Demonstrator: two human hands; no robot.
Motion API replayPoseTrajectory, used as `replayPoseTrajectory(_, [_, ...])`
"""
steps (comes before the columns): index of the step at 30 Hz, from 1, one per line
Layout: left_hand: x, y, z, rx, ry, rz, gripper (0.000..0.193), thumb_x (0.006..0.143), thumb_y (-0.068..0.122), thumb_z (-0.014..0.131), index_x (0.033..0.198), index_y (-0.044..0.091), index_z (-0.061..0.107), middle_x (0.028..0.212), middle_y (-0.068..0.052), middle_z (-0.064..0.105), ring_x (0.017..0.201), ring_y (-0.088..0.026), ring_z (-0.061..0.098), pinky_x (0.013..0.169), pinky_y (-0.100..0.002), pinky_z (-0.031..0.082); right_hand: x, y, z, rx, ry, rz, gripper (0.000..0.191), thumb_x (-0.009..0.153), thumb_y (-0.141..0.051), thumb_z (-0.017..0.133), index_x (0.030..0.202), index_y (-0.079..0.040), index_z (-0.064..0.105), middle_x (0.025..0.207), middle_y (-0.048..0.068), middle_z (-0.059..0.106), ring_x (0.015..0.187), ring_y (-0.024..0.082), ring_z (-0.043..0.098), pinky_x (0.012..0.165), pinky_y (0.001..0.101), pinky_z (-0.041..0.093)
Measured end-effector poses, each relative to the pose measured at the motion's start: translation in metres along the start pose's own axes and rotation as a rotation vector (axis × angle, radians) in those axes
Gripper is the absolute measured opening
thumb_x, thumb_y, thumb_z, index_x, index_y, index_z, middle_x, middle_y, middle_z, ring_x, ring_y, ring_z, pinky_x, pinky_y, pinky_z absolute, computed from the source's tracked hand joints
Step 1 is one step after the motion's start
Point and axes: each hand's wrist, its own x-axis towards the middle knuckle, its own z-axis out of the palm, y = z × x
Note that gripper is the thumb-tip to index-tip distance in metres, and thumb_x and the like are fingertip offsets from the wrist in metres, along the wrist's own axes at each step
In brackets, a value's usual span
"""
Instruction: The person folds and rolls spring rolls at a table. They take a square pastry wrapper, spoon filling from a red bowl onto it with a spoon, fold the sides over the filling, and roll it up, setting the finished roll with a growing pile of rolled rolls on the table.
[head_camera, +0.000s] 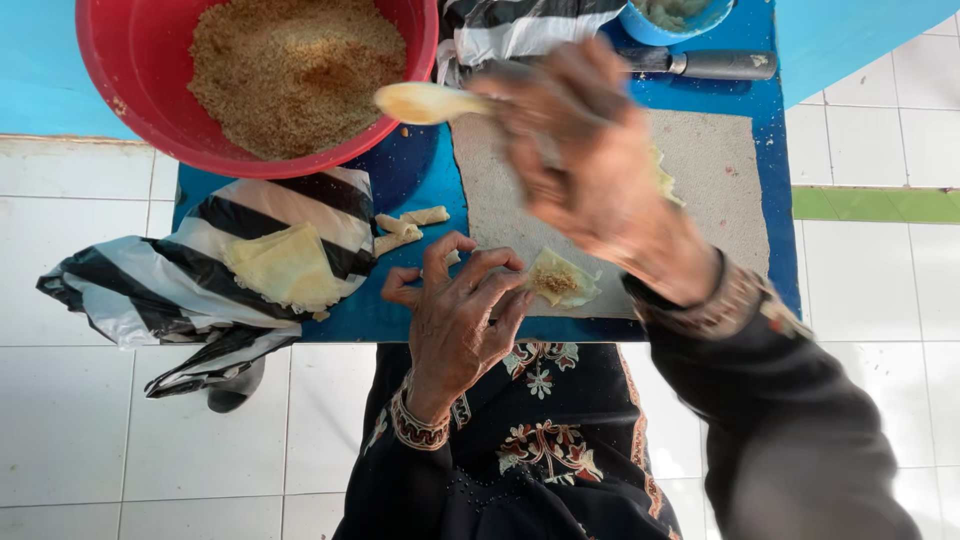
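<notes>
Head view: filled wrapper (560, 280) touching left fingers (505, 295).

Two packages, both loose plastic bags; no labels, signs or screens seen.

Striped bag (180, 285): black and white, crumpled flat, lying at the left edge of the blue surface (440, 200), just below the red bowl (120, 90). One end hangs off the edge. Pale yellow sheets rest on top of it.

Second striped bag (510, 25): same black and white, bunched at the top centre, beside the bowl.
</notes>
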Motion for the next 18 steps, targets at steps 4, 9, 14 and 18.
replayPoseTrajectory(4, [0.0, -0.001, 0.001, 0.006, 0.006, 0.005, 0.02, 0.083, 0.029, 0.083, 0.098, 0.02, 0.073, 0.115, 0.013, 0.067, 0.123, -0.022, 0.05, 0.101, -0.051, 0.022, 0.03, 0.002, 0.048, -0.004, -0.109, -0.102, 0.041, 0.087, -0.009, 0.072, 0.127, -0.011, 0.068, 0.112, 0.002, 0.066, 0.11, 0.024, 0.05, 0.092, 0.0446, 0.039])
replayPoseTrajectory(9, [0.0, 0.0, 0.001, -0.031, 0.017, -0.008, 0.017, 0.083, 0.027, 0.085, 0.093, 0.022, 0.073, 0.116, 0.014, 0.067, 0.124, -0.022, 0.051, 0.102, -0.049, 0.022, 0.012, -0.007, 0.026, -0.018, -0.13, -0.096, 0.038, 0.102, -0.028, 0.075, 0.135, -0.011, 0.068, 0.12, 0.008, 0.062, 0.117, 0.03, 0.042, 0.092, 0.0482, 0.038])
replayPoseTrajectory(14, [0.005, 0.002, 0.0, -0.011, 0.041, -0.013, 0.019, 0.081, 0.028, 0.087, 0.085, 0.021, 0.07, 0.11, 0.018, 0.068, 0.12, -0.019, 0.051, 0.099, -0.05, 0.02, -0.059, -0.02, -0.042, -0.145, -0.363, 0.235, 0.019, 0.095, -0.026, 0.081, 0.11, -0.015, 0.075, 0.1, 0.001, 0.069, 0.113, 0.03, 0.046, 0.091, 0.0472, 0.037])
replayPoseTrajectory(18, [0.006, 0.004, 0.002, 0.008, 0.02, 0.004, 0.015, 0.086, 0.026, 0.084, 0.087, 0.019, 0.07, 0.11, 0.018, 0.068, 0.121, -0.019, 0.051, 0.102, -0.049, 0.019, -0.121, -0.032, -0.055, -0.203, -0.352, 0.39, 0.02, 0.085, -0.026, 0.082, 0.102, -0.019, 0.078, 0.098, -0.002, 0.071, 0.11, 0.027, 0.048, 0.091, 0.0465, 0.033])
